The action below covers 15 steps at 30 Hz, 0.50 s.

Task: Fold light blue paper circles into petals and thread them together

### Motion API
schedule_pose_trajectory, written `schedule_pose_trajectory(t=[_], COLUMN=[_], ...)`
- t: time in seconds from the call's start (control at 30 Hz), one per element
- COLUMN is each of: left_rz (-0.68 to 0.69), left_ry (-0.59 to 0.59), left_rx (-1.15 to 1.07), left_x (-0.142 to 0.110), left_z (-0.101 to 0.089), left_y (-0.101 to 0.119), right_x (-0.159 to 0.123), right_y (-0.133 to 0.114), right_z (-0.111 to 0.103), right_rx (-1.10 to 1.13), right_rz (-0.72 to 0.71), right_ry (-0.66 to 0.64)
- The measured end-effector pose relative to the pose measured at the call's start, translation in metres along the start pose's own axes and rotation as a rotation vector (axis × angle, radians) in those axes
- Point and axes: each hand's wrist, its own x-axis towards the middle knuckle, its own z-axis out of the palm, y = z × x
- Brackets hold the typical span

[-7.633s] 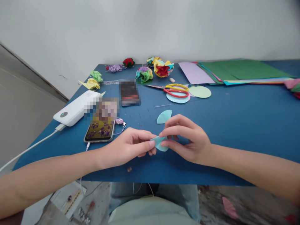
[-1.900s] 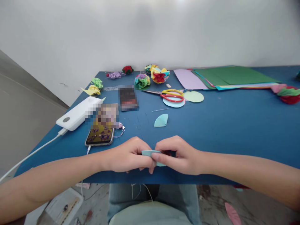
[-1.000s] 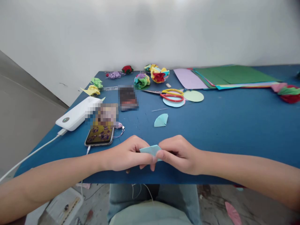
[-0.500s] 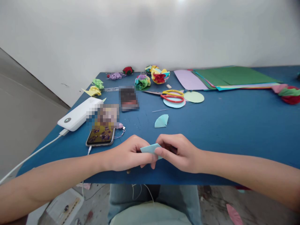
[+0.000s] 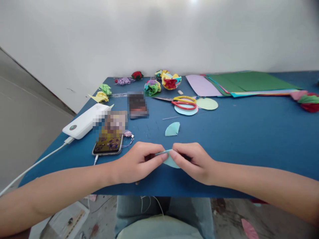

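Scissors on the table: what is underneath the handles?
Beneath the handles of the scissors lies a light-blue paper circle, with the edge of a pink paper piece showing. The handles and the blue circle hide part of the pink, so its full shape cannot be told.

Held paper piece (image 5: pixel 171 161): pale aqua. Folded wedge (image 5: pixel 172 129): pale aqua. Table (image 5: pixel 244 142): blue. Scissors (image 5: pixel 184 103): one yellow handle, one red. Round (image 5: pixel 207 103): pale green. Top sheet (image 5: pixel 259 81): dark green. Power bank (image 5: pixel 86 120): white. Rosette (image 5: pixel 152 87): multicoloured, green and purple showing. Flower (image 5: pixel 137 75): red, dark green edge. Loose sheet (image 5: pixel 202 85): lilac.
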Motion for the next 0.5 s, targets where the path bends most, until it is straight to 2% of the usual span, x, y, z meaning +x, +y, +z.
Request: schedule_pose_trajectory(t=[0.13,0.33,0.4,0.5], left_rz=[-0.01,-0.083,-0.094,-0.022], left_ry=[-0.018,-0.063,0.013,0.22], left_rx=[-0.004,-0.091,-0.121,-0.035], left_x=[-0.0009,-0.0009,-0.0019,-0.0032], left_z=[-0.0002,-0.0018,-0.0008,0.0011], left_y=[-0.0003,0.0001,-0.0002,-0.0012], right_x=[0.0008,-0.0008,-0.0005,0.0003], right_y=[-0.0021,-0.0016,-0.0009,0.0003], right_z=[-0.0029,-0.0028,-0.0016,-0.0002], right_rx=[0.053,0.049,0.004,-0.113], right_rz=[0.024,0.007,0.007,0.023], right_ry=[-0.039,-0.031,0.009,0.098])
